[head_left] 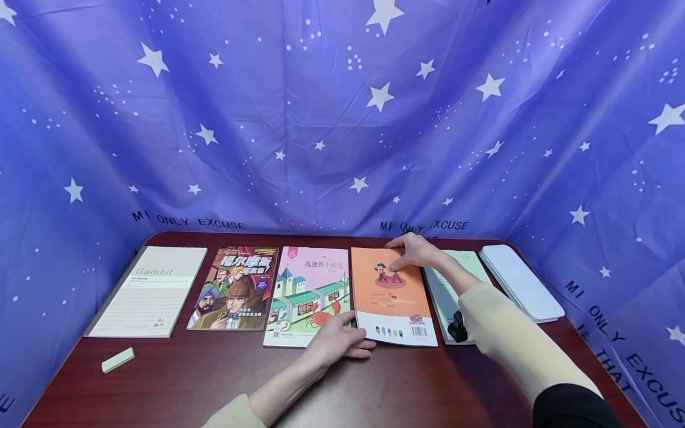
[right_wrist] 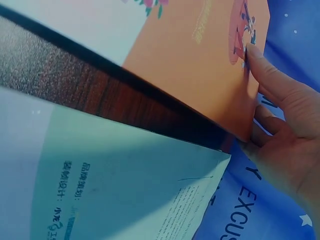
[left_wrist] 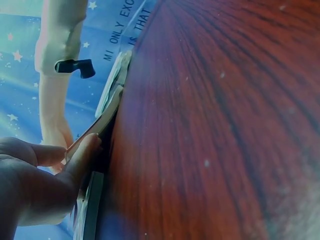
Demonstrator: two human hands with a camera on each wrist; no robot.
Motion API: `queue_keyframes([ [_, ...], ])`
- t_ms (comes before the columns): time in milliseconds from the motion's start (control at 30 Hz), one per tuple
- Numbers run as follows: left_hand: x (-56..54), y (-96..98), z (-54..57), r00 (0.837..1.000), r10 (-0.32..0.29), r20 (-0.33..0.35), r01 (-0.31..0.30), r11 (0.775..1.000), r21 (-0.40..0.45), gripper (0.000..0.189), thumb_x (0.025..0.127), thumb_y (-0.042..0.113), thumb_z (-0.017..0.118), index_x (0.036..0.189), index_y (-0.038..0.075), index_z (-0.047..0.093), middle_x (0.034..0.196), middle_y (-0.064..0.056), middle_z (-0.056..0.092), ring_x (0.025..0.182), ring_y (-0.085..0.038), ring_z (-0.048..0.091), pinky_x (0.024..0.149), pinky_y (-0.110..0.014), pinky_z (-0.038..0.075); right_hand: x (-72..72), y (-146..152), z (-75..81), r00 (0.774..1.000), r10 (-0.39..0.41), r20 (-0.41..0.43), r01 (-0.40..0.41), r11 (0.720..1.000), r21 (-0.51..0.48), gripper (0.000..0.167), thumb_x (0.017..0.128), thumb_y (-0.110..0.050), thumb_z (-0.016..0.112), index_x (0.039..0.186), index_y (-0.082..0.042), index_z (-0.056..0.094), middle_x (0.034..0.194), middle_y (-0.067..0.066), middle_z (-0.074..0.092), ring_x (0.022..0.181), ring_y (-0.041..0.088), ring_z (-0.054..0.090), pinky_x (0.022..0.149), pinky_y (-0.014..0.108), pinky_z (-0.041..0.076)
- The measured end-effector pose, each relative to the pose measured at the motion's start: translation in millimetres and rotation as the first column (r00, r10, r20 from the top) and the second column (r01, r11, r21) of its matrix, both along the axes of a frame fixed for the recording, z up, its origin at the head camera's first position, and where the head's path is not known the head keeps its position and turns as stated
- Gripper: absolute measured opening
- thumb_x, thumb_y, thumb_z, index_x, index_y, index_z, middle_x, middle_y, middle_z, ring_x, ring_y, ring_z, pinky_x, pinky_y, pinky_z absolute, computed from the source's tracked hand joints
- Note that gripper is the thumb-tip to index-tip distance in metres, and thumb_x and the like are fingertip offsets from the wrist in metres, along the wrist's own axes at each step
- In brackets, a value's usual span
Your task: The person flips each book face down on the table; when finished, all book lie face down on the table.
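An orange-and-white book [head_left: 393, 303] lies between both hands. My left hand [head_left: 334, 342] pinches its lower left corner; in the left wrist view, the thumb [left_wrist: 82, 157] is under the edge and that edge is lifted off the table. At the far edge, my right hand [head_left: 420, 252] holds the same book, its thumb on the cover and the other fingers behind the edge in the right wrist view. A pink book [head_left: 316, 291] with a crab and a train sits just left, partly under my left forearm. To the right lies a pale green book [head_left: 471, 261], partly hidden by my right arm.
Farther left are a comic-style book [head_left: 235, 291] and a cream notebook [head_left: 147, 291], with a pale green eraser-like block [head_left: 118, 360] in front. A white flat case [head_left: 521, 282] stands at the right end of the dark red table [head_left: 396, 392]. Starry blue cloth [head_left: 321, 119] surrounds it.
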State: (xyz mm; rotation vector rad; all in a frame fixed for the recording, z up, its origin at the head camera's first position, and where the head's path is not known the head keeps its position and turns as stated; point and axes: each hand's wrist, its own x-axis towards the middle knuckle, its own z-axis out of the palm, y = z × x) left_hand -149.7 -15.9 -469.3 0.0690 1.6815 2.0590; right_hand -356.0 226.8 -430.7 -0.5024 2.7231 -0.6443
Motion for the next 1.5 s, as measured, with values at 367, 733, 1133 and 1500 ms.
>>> queue_keyframes([
  [367, -3.1, -1.0, -0.5, 0.999, -0.049, 0.003, 0.049, 0.998, -0.031, 0.071, 0.098, -0.002, 0.054, 0.156, -0.016, 0.015, 0.105, -0.037, 0.072, 0.095, -0.043, 0.076, 0.078, -0.038, 0.066, -3.3, -1.9, -2.1, 1.0, 0.02, -0.023, -0.02, 1.0, 0.004, 0.063, 0.081, -0.025, 0.089, 0.137, -0.008, 0.066, 0.137, 0.016, 0.067, 0.117, 0.028, 0.06, 0.095, 0.041, 0.054],
  [733, -4.8, 0.6, -0.6, 0.998, -0.061, -0.015, 0.058, 0.988, -0.146, 0.073, 0.1, -0.001, 0.056, 0.16, -0.01, 0.014, 0.098, -0.031, 0.075, 0.082, -0.037, 0.079, 0.07, -0.038, 0.066, -5.8, -2.4, -5.2, 0.999, 0.033, -0.033, -0.033, 0.999, 0.003, 0.06, 0.082, -0.023, 0.088, 0.136, -0.008, 0.067, 0.138, 0.017, 0.066, 0.116, 0.028, 0.059, 0.096, 0.042, 0.054],
  [1133, -6.6, -1.2, 2.2, 0.999, -0.047, -0.017, 0.041, 0.963, -0.266, 0.076, 0.096, 0.0, 0.062, 0.162, 0.0, 0.023, 0.082, -0.022, 0.077, 0.066, -0.03, 0.077, 0.06, -0.035, 0.065, -3.6, -1.6, -5.2, 0.999, 0.019, -0.033, -0.019, 1.0, 0.015, 0.061, 0.082, -0.026, 0.088, 0.137, -0.009, 0.066, 0.139, 0.017, 0.064, 0.112, 0.027, 0.056, 0.092, 0.039, 0.052],
  [1500, -11.1, -14.9, 0.7, 0.993, -0.108, -0.037, 0.098, 0.971, -0.216, 0.068, 0.098, 0.001, 0.056, 0.16, -0.003, 0.027, 0.084, -0.024, 0.077, 0.07, -0.033, 0.078, 0.064, -0.036, 0.066, 0.0, -8.9, -2.0, 0.993, 0.056, -0.106, -0.052, 0.998, 0.036, 0.059, 0.08, -0.019, 0.089, 0.133, -0.007, 0.068, 0.131, 0.015, 0.07, 0.121, 0.031, 0.063, 0.102, 0.047, 0.055],
])
